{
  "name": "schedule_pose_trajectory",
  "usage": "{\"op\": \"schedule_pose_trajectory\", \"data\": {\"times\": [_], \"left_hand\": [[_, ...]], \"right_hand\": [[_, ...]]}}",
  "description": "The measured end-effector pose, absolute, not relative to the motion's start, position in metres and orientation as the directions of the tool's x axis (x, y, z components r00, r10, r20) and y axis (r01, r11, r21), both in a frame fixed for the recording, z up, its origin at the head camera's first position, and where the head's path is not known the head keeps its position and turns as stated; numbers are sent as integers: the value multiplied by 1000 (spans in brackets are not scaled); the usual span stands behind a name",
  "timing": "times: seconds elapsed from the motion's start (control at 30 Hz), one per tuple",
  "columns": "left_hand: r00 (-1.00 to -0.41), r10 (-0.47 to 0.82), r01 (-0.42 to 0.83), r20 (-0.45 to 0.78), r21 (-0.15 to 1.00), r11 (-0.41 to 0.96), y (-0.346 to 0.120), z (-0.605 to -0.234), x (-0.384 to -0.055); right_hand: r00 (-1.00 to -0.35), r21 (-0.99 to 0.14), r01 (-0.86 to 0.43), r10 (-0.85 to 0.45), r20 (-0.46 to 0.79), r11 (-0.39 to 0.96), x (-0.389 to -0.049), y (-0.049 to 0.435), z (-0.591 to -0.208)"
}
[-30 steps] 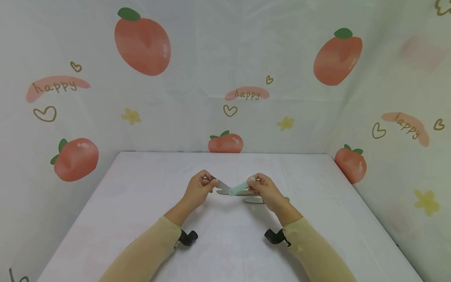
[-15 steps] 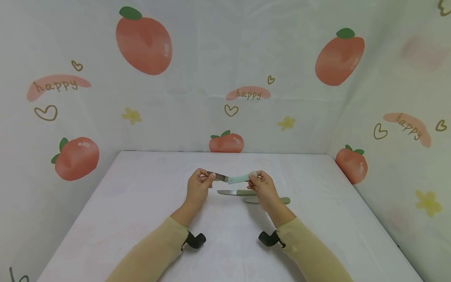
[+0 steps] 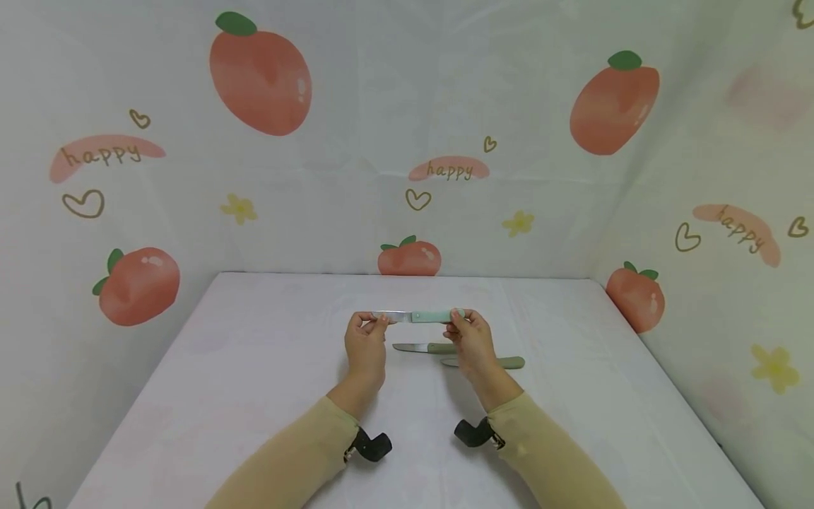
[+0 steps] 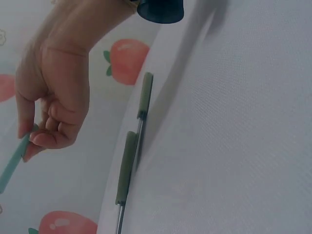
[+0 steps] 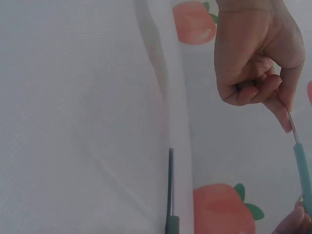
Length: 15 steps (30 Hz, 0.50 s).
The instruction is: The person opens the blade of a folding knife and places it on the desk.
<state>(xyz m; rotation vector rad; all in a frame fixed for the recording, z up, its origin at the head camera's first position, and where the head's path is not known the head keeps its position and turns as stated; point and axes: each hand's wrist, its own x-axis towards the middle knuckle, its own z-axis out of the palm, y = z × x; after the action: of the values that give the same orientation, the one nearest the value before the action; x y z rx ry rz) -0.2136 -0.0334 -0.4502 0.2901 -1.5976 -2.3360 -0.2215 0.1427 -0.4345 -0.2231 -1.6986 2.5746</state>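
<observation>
A folding knife with a mint-green handle [image 3: 431,317] is held up level above the table, its blade [image 3: 400,317] in line with the handle. My left hand [image 3: 367,353] pinches the blade between thumb and fingers near the tip. At the other end, my right hand [image 3: 473,345] pinches the handle. The right wrist view shows the left hand [image 5: 258,58] at the thin blade, with right fingertips [image 5: 291,222] at the bottom corner. From the left wrist, the right hand [image 4: 61,92] appears, holding the mint handle end [image 4: 14,163].
Two knives with olive-green handles lie on the white table [image 3: 267,396] below the hands. The farther knife [image 3: 441,348] points left. The nearer knife [image 3: 511,363] is partly hidden by the right wrist. Fruit-printed cloth walls [image 3: 343,212] stand around the table.
The mint-handled knife was bent at its pivot, a second ago, and has straightened out. Both hands have raised it slightly, with forearms drawing closer together.
</observation>
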Motion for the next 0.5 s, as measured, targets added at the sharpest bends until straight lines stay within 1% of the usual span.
{"op": "schedule_pose_trajectory", "data": {"times": [0.07, 0.13, 0.3, 0.5], "left_hand": [[-930, -366, 129, -5, 931, -340, -31, -450, -213], [-931, -366, 121, -11, 934, -336, -31, -450, -212], [-935, -354, 79, -38, 947, -310, -34, -451, -213], [-944, -323, 19, -69, 965, -261, -46, -454, -215]], "right_hand": [[-989, -916, 27, 125, -84, -400, -222, 143, -434], [-990, -927, 7, 126, -58, -374, -224, 145, -434], [-994, -975, -34, 108, 10, -221, -227, 150, -432], [-1000, -997, -26, 7, 25, -68, -227, 161, -431]]}}
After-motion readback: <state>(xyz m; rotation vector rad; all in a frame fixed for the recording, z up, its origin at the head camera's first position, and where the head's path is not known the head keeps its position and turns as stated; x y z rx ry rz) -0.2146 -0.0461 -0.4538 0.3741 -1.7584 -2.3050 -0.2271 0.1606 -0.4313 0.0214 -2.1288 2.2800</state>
